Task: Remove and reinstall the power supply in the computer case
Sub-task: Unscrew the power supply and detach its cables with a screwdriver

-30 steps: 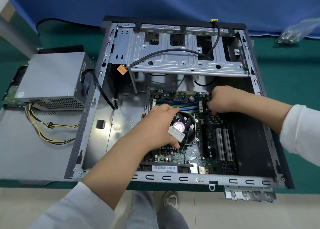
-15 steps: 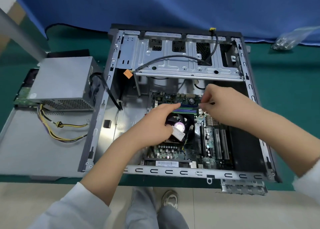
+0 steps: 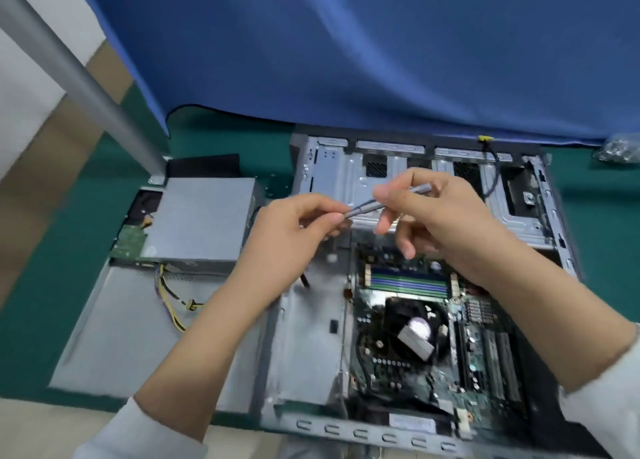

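Removal appears complete: the power supply (image 3: 201,221) lies outside the computer case (image 3: 311,337), on the panel to its left, cables trailing. Reinstallation is not begun. Both hands, raised over the case, pinch a grey screwdriver (image 3: 388,202): left hand (image 3: 294,230) at one end, right hand (image 3: 440,216) along the shaft. The supply sits left of the grip, apart.

Blue cloth (image 3: 346,49) backdrop, green tabletop (image 3: 52,285), grey metal pole (image 3: 79,77), plastic bag (image 3: 620,150)
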`<control>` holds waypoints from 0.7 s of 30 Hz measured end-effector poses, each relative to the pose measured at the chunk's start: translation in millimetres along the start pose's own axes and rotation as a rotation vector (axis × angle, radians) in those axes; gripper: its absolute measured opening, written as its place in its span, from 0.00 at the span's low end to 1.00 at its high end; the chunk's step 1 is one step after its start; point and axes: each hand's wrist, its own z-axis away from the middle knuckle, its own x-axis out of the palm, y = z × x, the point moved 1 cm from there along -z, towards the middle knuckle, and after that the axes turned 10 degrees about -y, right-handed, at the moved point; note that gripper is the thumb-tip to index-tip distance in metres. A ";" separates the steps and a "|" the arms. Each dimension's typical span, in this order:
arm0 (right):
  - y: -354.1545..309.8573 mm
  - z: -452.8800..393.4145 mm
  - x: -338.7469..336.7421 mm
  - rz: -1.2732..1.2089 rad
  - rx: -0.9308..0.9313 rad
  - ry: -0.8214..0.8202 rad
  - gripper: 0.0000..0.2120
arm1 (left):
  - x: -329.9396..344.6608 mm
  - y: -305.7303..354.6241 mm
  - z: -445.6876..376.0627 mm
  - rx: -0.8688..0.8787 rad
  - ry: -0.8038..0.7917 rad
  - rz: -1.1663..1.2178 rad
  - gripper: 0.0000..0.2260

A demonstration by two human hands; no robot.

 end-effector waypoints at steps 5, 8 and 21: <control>-9.7 -67.2 36.2 -0.042 0.014 -0.037 0.15 | -43.9 -15.1 -31.8 -0.019 0.028 0.198 0.10; -9.5 -107.6 48.1 0.021 -0.020 -0.041 0.16 | -74.5 -33.2 -52.8 -0.027 0.070 0.031 0.09; 28.6 -178.2 37.2 0.611 -0.327 0.291 0.09 | -162.7 -158.0 -147.4 -0.285 -0.043 -0.647 0.11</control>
